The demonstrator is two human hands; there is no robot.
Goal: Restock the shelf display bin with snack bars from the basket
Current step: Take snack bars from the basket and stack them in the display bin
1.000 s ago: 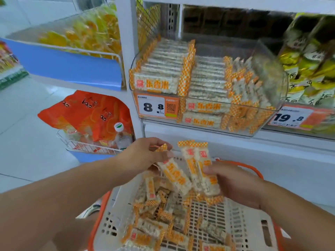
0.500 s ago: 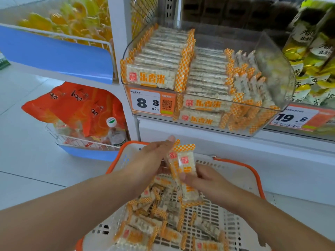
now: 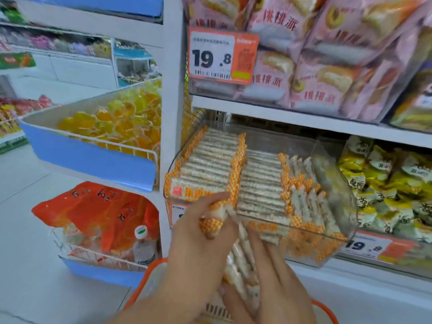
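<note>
Bars (image 3: pixel 240 251) squared into stack between left hand (image 3: pixel 198 249) and right hand (image 3: pixel 280 284) — both clasped round it, just below bin (image 3: pixel 346 199), ready for neat slotting — basket (image 3: pixel 149 279) underneath.

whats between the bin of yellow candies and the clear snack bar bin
A white shelf upright stands between the yellow candy bin and the clear bin of snack bars, as the head view shows.
</note>
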